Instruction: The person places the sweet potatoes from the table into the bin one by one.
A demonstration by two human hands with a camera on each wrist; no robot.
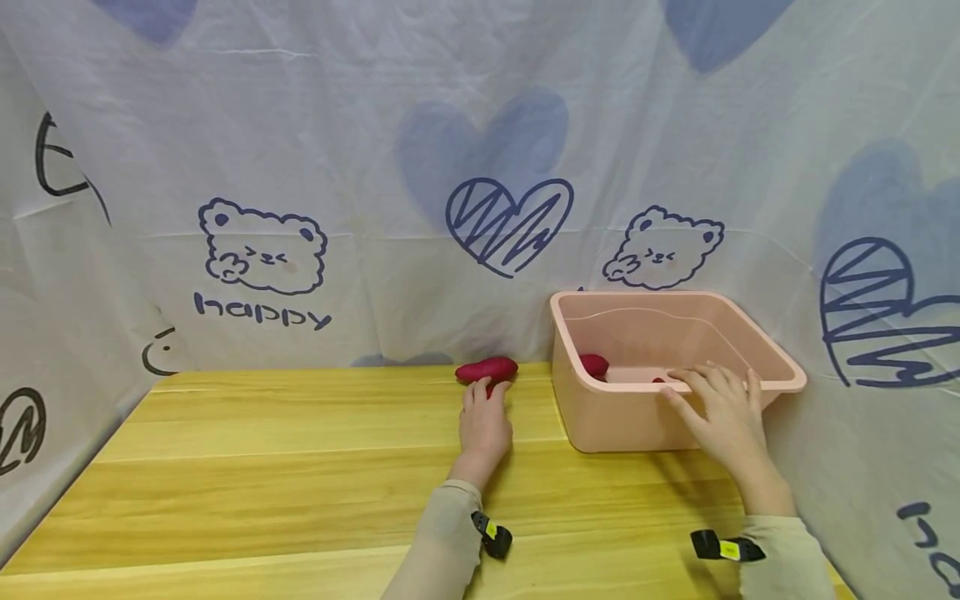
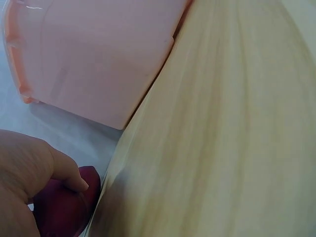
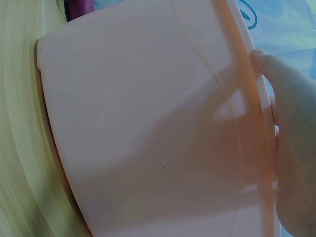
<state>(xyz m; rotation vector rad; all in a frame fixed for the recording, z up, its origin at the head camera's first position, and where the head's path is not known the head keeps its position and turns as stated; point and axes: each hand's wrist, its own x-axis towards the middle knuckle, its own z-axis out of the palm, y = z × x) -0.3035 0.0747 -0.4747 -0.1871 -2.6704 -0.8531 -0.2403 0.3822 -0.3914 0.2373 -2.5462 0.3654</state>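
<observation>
At the back of the table a dark red sweet potato (image 1: 487,369) lies against the cloth. My left hand (image 1: 486,425) reaches to its near side, and some red shows between the fingers. In the left wrist view the thumb presses on a dark red sweet potato (image 2: 61,210); the other fingers are hidden. Over the near rim of the pink bin (image 1: 637,417) hangs my right hand (image 1: 720,417), fingers spread and loosely bent inside, thumb by the rim. Nothing shows in its grasp. Inside the bin lies another red sweet potato (image 1: 595,365), partly hidden by the wall.
The bin stands on the wooden table (image 1: 262,475) at the back right, close to the side cloth. A printed cloth (image 1: 375,167) rises behind the table and along both sides. A small red spot (image 1: 658,381) shows just above the bin's near rim.
</observation>
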